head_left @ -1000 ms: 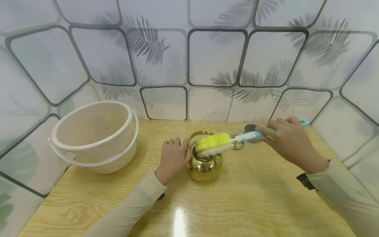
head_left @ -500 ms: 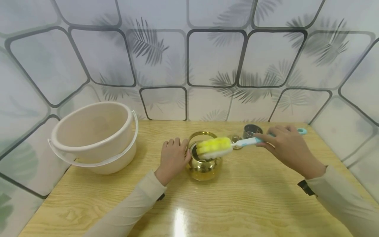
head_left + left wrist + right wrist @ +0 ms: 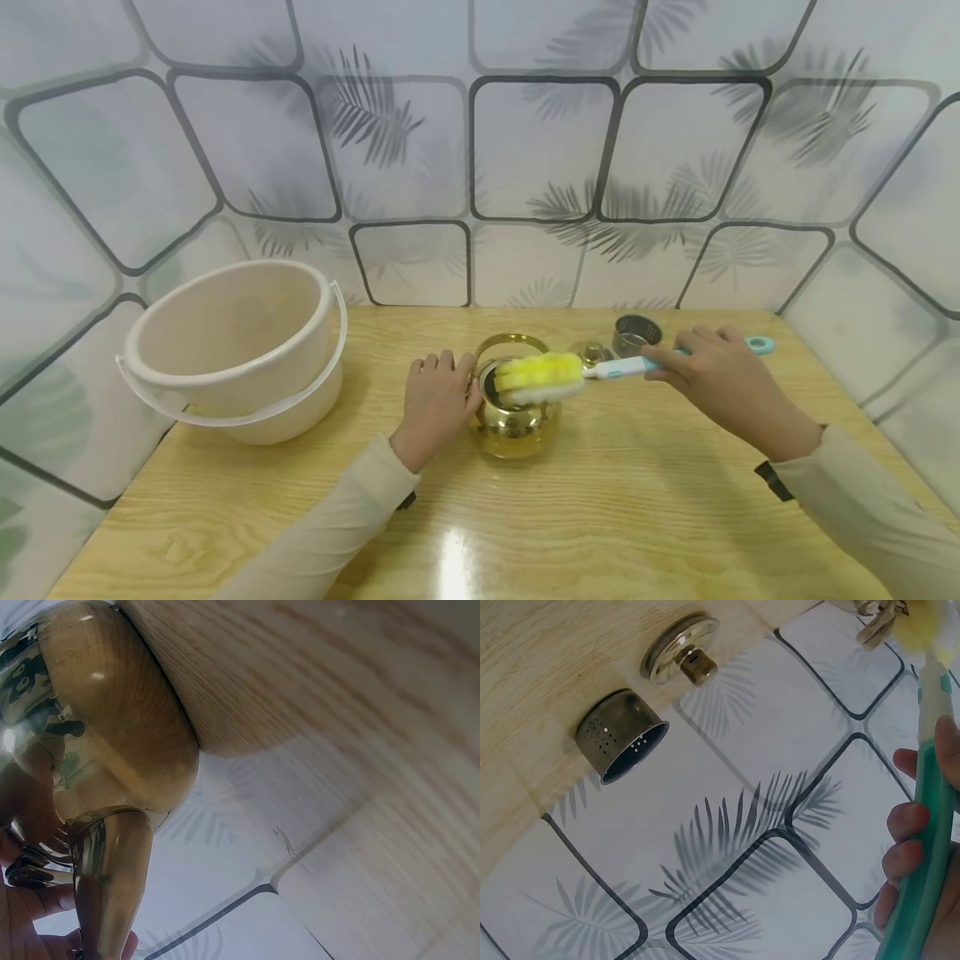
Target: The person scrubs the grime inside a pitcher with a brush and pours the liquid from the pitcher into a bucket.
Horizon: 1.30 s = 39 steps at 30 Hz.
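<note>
A shiny gold teapot (image 3: 513, 433) stands uncovered on the wooden table, its hoop handle (image 3: 513, 337) tipped toward the wall. My left hand (image 3: 440, 406) grips it at the left; in the left wrist view the fingers (image 3: 49, 898) curl around the spout (image 3: 112, 881). With my right hand (image 3: 731, 387) I hold a bottle brush by its blue and white handle (image 3: 633, 365). Its yellow and white sponge head (image 3: 540, 377) lies slantwise across the teapot's mouth, hiding part of the opening. In the right wrist view my fingers (image 3: 904, 859) wrap the handle.
Behind the brush are a gold lid (image 3: 594, 353) and a perforated metal strainer cup (image 3: 637, 333). A large cream bucket (image 3: 247, 383) with a white bail handle stands at the left. The patterned wall (image 3: 420, 267) closes off the table's back.
The right hand and brush handle have come down and slightly toward me, uncovering more of the strainer and lid. The sponge head stays over the mouth, a bit lower. The left hand holds still.
</note>
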### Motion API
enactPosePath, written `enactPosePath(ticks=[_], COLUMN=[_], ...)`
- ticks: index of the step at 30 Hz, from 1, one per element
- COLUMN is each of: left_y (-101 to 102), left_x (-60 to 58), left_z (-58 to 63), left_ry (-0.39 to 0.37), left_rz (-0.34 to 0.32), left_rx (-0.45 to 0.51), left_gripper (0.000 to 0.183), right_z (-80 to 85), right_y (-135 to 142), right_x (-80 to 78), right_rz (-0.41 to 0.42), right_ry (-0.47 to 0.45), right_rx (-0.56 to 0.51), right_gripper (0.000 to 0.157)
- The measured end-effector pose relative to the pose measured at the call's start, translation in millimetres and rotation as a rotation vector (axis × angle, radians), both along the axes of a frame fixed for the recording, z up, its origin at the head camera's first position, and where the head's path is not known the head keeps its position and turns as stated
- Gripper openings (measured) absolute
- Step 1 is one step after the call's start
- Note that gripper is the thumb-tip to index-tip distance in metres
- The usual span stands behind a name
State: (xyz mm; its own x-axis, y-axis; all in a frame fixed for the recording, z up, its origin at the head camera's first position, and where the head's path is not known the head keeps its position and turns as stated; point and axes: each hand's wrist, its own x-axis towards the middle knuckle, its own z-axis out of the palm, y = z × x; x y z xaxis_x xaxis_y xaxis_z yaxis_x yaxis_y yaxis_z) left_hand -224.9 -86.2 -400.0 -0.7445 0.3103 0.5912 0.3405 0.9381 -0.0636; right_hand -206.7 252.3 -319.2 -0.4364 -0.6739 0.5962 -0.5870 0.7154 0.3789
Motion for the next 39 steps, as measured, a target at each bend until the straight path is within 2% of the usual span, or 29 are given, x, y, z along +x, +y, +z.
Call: enactPosePath(ticks=[11,19,23,31,39], left_y=[-0.3,0.1,0.2,0.3,0.4], left_x=[0.4,0.0,0.0,1.4,1.0], left_z=[0.9,0.5,0.1,0.0,0.7], left_ry=[0.021,0.015,0.013,0.013,0.020], left_rz=[-0.005,-0.003,0.000,-0.004,-0.010], left_rx=[0.001,0.007,0.004,0.008,0.022], left_gripper=[0.017,0.017,0.018,0.017,0.016], right_z=[1.3,5.7,5.5,2.2,10.6], right_y=[0.3,2.0,3.2,4.4,10.6], right_x=[-4.4,-9.9,-13.6,-14.9,-13.7], right_rz=[0.004,0.030,0.058,0.078,0.053], right_ry=[0.073,0.117,0.134,0.113,0.106], right_rx=[-0.029,0.093,0.112,0.067,-0.015], right_gripper=[0.063,0.058,0.052,0.052,0.053])
